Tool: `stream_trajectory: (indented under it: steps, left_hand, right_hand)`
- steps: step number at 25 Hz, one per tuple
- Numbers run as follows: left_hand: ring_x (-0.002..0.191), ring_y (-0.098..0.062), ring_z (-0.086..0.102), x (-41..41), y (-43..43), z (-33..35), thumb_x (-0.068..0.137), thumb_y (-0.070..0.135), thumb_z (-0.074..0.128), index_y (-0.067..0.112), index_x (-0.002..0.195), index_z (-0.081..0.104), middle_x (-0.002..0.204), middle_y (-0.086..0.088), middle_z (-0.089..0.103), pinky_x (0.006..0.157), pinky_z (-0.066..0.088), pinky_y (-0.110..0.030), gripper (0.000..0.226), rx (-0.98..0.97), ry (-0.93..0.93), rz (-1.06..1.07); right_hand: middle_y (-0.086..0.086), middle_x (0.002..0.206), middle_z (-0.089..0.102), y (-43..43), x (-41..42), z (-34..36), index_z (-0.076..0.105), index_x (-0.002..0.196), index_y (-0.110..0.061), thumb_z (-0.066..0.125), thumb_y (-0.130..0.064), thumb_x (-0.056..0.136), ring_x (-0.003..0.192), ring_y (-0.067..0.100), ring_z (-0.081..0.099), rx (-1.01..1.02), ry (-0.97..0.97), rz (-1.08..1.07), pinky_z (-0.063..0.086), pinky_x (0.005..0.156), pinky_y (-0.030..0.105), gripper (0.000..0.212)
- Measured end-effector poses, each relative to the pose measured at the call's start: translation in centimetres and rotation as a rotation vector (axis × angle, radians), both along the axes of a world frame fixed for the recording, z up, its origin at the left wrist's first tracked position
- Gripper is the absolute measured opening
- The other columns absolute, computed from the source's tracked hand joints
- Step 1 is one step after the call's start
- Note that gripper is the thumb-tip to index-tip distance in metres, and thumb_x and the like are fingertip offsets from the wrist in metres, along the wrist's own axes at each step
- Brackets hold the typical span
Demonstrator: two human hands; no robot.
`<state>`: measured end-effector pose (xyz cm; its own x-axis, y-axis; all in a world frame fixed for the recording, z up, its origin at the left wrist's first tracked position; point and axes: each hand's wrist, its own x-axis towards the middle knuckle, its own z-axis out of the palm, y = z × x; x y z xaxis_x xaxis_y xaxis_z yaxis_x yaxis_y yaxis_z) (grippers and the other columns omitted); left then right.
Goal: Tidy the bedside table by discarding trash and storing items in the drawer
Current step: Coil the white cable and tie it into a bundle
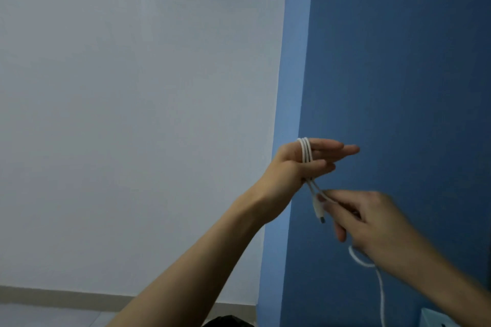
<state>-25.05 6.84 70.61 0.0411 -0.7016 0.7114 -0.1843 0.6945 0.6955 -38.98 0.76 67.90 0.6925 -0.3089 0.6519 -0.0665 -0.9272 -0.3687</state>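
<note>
The left hand [305, 159] was held up in front of the corner where the white wall [132, 114] met the blue wall [398, 61]. Its fingers were extended and close together, pointing right, the palm largely flat. A white cable [306, 150] was wound in about three turns around those fingers, lying against them.

Below and to the right of the left hand, the right hand [372, 223] was blurred. Its thumb and forefinger were pinched on a strand of the cable, the other fingers curled; finger detail was hard to make out. One cable end with a connector [319, 214] hung just below the left hand, beside the right fingertips. A further length of cable emerged under the right hand, looped, and ran down until cut off by the lower frame edge.

At the bottom edge below the left forearm, a dark object [228, 322] was mostly cut off and could not be identified. A pale blue corner [435, 318] at lower right was likewise cropped.
</note>
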Motion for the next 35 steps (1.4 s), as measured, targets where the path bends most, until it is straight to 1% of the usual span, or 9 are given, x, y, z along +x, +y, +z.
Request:
stream_trajectory:
  steps: [8, 13, 17, 19, 22, 24, 28, 31, 35]
  left_hand:
    - [0.115, -0.016, 0.055, 2.7, 0.6, -0.5, 0.088, 0.004, 0.040, 0.009, 0.112, 0.063, 0.122, -0.010, 0.063, 0.096, 0.041, -0.022, 0.034, -0.014, -0.433, 0.499]
    - [0.076, -0.010, 0.064, 1.3, 0.2, -1.6, 0.095, 0.008, 0.030, -0.007, 0.118, 0.050, 0.091, -0.012, 0.070, 0.073, 0.049, -0.016, 0.034, 0.211, -0.390, 0.006]
    - [0.060, -0.006, 0.057, -0.8, 1.1, -1.9, 0.095, 0.005, 0.027, 0.003, 0.116, 0.045, 0.072, 0.004, 0.067, 0.064, 0.044, -0.018, 0.029, 0.229, -0.273, -0.288]
    - [0.067, -0.007, 0.064, -2.0, 1.7, -1.7, 0.093, -0.004, 0.027, 0.000, 0.119, 0.045, 0.087, -0.018, 0.071, 0.066, 0.046, -0.016, 0.032, 0.172, -0.237, -0.363]
    - [0.099, -0.039, 0.065, -3.0, 2.4, -1.0, 0.091, -0.013, 0.022, -0.016, 0.137, 0.025, 0.127, -0.054, 0.031, 0.073, 0.051, -0.011, 0.046, 0.120, -0.185, -0.464]
    - [0.096, -0.029, 0.069, -3.3, 2.6, -1.1, 0.090, -0.012, 0.022, -0.014, 0.139, 0.025, 0.133, -0.044, 0.036, 0.073, 0.052, -0.010, 0.048, 0.138, -0.125, -0.503]
    - [0.077, -0.010, 0.071, -4.0, 2.4, -2.1, 0.083, -0.007, 0.028, 0.014, 0.101, 0.065, 0.095, -0.010, 0.073, 0.069, 0.054, -0.012, 0.046, 0.287, -0.018, -0.556]
    - [0.118, -0.023, 0.058, -3.8, 2.4, -1.2, 0.088, -0.008, 0.024, 0.011, 0.113, 0.054, 0.130, -0.018, 0.057, 0.089, 0.051, -0.016, 0.043, 0.209, 0.092, -0.557]
    - [0.134, -0.033, 0.034, -2.2, 2.2, -0.1, 0.094, -0.012, 0.024, -0.005, 0.140, 0.030, 0.148, -0.025, 0.031, 0.099, 0.044, -0.020, 0.047, 0.134, 0.141, -0.377]
  right_hand:
    - [-0.020, 0.043, 0.051, 1.5, -3.7, 2.5, 0.064, 0.077, -0.036, 0.044, -0.049, 0.075, 0.040, 0.003, 0.047, -0.287, 0.202, -0.020, 0.034, 0.043, 0.012, 0.023]
    - [-0.015, 0.065, 0.059, 1.0, -5.3, 6.4, 0.063, 0.078, -0.035, 0.051, -0.045, 0.079, 0.045, 0.009, 0.053, -0.499, -0.079, -0.095, 0.036, 0.040, 0.014, 0.015]
    - [-0.006, 0.056, 0.060, -0.4, -3.9, 7.7, 0.069, 0.068, -0.030, 0.069, -0.038, 0.073, 0.040, 0.011, 0.045, -0.286, -0.275, 0.010, 0.031, 0.040, 0.010, 0.010]
    - [-0.004, 0.048, 0.058, -1.0, -3.0, 7.3, 0.072, 0.069, -0.033, 0.064, -0.049, 0.066, 0.040, 0.012, 0.039, -0.053, -0.310, 0.151, 0.032, 0.038, 0.013, 0.019]
    - [0.007, 0.058, 0.065, -2.2, -1.9, 5.7, 0.074, 0.076, -0.025, 0.071, -0.065, 0.053, 0.054, 0.025, 0.058, 0.171, -0.296, 0.234, 0.051, 0.054, 0.027, 0.046]
    - [0.009, 0.072, 0.073, -2.5, -1.3, 4.7, 0.074, 0.077, -0.021, 0.077, -0.052, 0.049, 0.076, 0.029, 0.071, 0.300, -0.197, 0.301, 0.059, 0.064, 0.034, 0.042]
    - [0.004, 0.051, 0.063, -2.2, -0.3, 3.6, 0.073, 0.077, -0.017, 0.077, -0.066, 0.038, 0.046, 0.011, 0.062, 0.461, -0.195, 0.297, 0.050, 0.044, 0.019, 0.063]
    - [0.011, 0.056, 0.059, -2.2, 0.6, 2.7, 0.061, 0.075, -0.004, 0.060, -0.003, 0.082, 0.036, 0.006, 0.057, 0.545, -0.156, 0.244, 0.045, 0.036, 0.015, 0.007]
    - [0.001, 0.032, 0.043, -1.8, 1.1, 0.2, 0.064, 0.045, -0.015, 0.061, -0.012, 0.085, 0.030, 0.009, 0.034, 0.424, -0.051, 0.088, 0.027, 0.030, 0.013, 0.040]
